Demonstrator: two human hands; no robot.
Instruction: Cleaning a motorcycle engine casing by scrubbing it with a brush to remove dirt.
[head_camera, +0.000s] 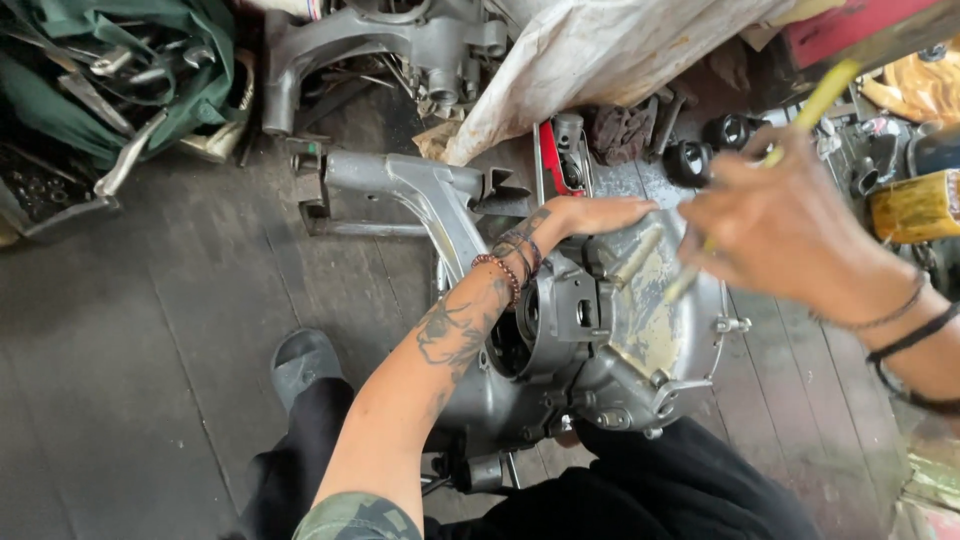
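Note:
A grey metal engine casing (590, 350) lies on the dark wooden floor between my knees. My left hand (590, 215) rests flat on its far rim, fingers stretched to the right, beaded bracelets at the wrist. My right hand (780, 225) is blurred and grips a thin yellow-handled brush (815, 105); its lower end (685, 285) touches the casing's round inner face, which is smeared with yellowish paste. A long grey swing-arm part (400, 190) extends left from the casing.
Another grey casing (400, 45) sits at the top, beside a white sack (600, 50). A green cloth with tools (130, 80) lies top left. Black round parts (690, 160), a yellow container (915, 205) and my sandal (305, 365) are nearby.

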